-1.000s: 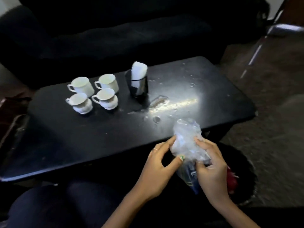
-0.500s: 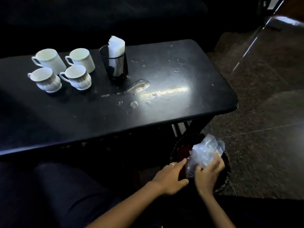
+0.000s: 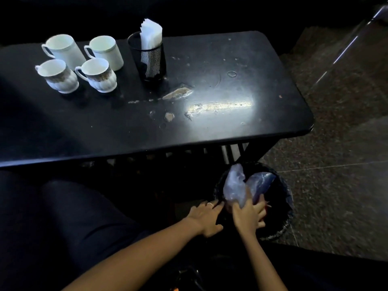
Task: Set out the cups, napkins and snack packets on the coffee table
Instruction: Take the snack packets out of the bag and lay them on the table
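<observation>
Several white cups point(image 3: 95, 74) stand grouped at the far left of the black coffee table point(image 3: 210, 131). White napkins point(image 3: 151, 33) stick out of a black mesh holder point(image 3: 148, 57) beside them. Low at the table's near right corner, a crumpled clear plastic bag point(image 3: 235, 189) lies in the mouth of a dark round bin point(image 3: 282, 198). My right hand point(image 3: 249, 215) reaches into the bin and grips the bag's lower part. My left hand point(image 3: 206, 216) rests with straight fingers at the bin's left rim, a ring on one finger. No snack packets are plainly visible.
A dark sofa runs behind the table. My dark-clothed legs point(image 3: 63, 217) fill the lower left. Speckled stone floor point(image 3: 336, 164) lies to the right, with a metal rail point(image 3: 352, 38) at the upper right. The tabletop has chipped, worn patches point(image 3: 178, 93).
Both hands brought the plastic bag down from table-edge height into the bin on the floor. The left hand let go of the bag and now lies flat by the rim.
</observation>
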The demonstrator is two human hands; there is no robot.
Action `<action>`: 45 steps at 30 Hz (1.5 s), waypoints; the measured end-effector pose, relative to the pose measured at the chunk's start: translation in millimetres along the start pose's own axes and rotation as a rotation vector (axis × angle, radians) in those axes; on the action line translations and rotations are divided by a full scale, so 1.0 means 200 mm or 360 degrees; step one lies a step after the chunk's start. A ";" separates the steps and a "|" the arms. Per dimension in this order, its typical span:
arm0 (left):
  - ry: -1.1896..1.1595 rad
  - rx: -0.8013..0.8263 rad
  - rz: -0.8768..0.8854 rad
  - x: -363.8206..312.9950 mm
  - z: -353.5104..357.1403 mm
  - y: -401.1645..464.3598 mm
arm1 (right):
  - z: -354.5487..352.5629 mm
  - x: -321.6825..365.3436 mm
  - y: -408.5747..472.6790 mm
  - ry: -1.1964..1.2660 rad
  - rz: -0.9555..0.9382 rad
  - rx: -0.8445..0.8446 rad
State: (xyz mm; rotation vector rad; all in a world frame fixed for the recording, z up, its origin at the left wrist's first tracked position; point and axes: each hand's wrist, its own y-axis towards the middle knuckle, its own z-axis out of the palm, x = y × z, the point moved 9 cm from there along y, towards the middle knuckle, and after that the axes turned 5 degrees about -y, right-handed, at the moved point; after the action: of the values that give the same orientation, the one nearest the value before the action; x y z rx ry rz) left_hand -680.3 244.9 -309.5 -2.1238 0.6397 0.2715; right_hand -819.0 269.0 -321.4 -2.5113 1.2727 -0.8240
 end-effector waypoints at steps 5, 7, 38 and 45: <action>-0.0055 -0.0174 0.0018 0.01 -0.06 -0.01 | -0.11 0.09 -0.05 0.0116 -0.0192 -0.0301; -0.0072 -0.0253 0.0034 0.01 -0.09 -0.02 | -0.14 0.12 -0.07 0.0118 -0.0259 -0.0356; -0.0101 -0.1722 0.0038 0.88 -0.99 -1.60 | -0.10 1.73 -1.47 0.0621 -0.2275 -0.0095; -0.0089 -0.1969 -0.0428 1.49 -1.23 -2.13 | 0.09 2.21 -1.95 0.0520 -0.2707 0.0108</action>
State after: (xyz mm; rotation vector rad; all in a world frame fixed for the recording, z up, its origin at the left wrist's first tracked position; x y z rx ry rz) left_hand -211.5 150.5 7.7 -3.3095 0.0866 0.6957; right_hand -336.8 153.5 -3.9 -2.9550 -1.2482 -1.4010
